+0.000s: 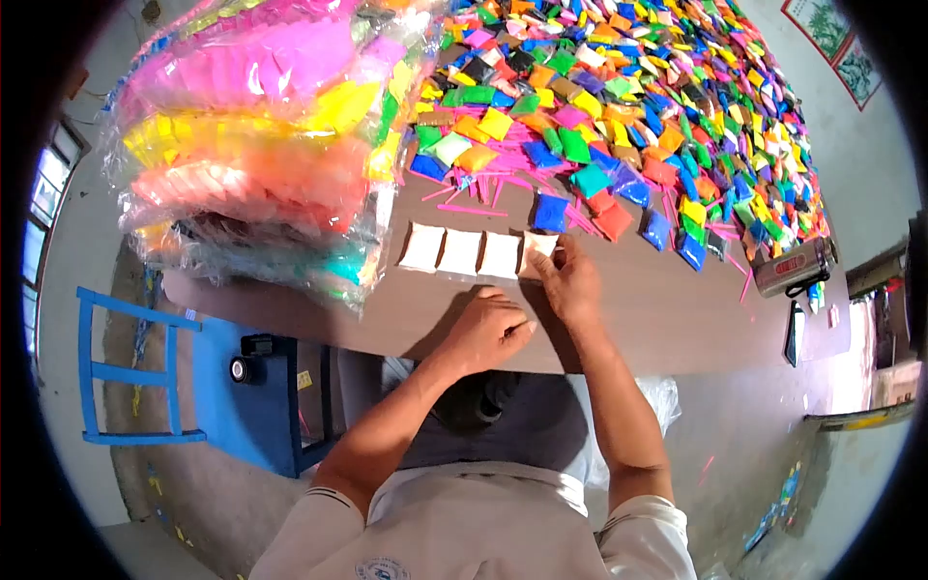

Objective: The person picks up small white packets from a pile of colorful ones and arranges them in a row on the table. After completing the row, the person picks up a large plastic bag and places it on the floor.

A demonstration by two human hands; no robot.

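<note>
Four small pale packets lie in a row on the brown table (367, 333): the leftmost packet (421, 247), the second packet (460, 252), the third packet (500, 256) and the rightmost packet (536, 253). My right hand (572, 282) has its thumb and fingers closed on the right edge of the rightmost packet. Below the row, my left hand (490, 331) rests near the table's front edge with its fingers curled and nothing visible in them. A blue packet (550, 212) lies just above the rightmost pale one.
A large heap of colourful packets (619, 97) covers the back right, with pink sticks (493, 186) beside it. Clear bags of coloured packets (251, 145) are stacked at the left. A metal flask (796, 268) lies at the right. A blue chair (130, 372) stands left.
</note>
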